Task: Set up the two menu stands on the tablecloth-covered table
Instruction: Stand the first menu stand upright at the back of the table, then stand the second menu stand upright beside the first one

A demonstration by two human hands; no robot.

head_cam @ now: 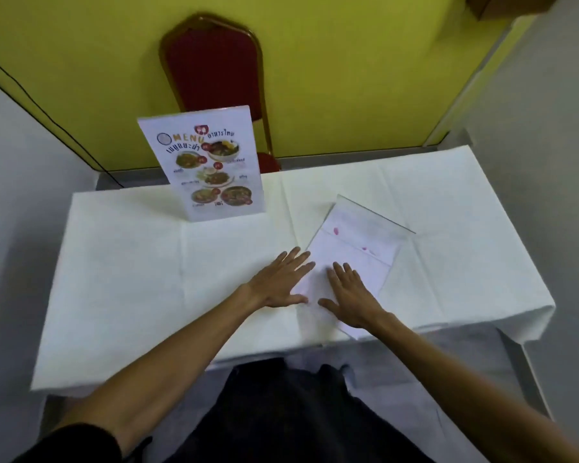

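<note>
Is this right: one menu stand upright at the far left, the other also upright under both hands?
Not quite. The head view shows the first menu stand upright at the far left, but the second menu stand lies flat on the tablecloth, with the left hand at its edge and the right hand on it.

Left hand (279, 282): flat, palm down, fingers spread. Right hand (350, 295): likewise flat and splayed. Both forearms bare, extended forward, converging.
</note>
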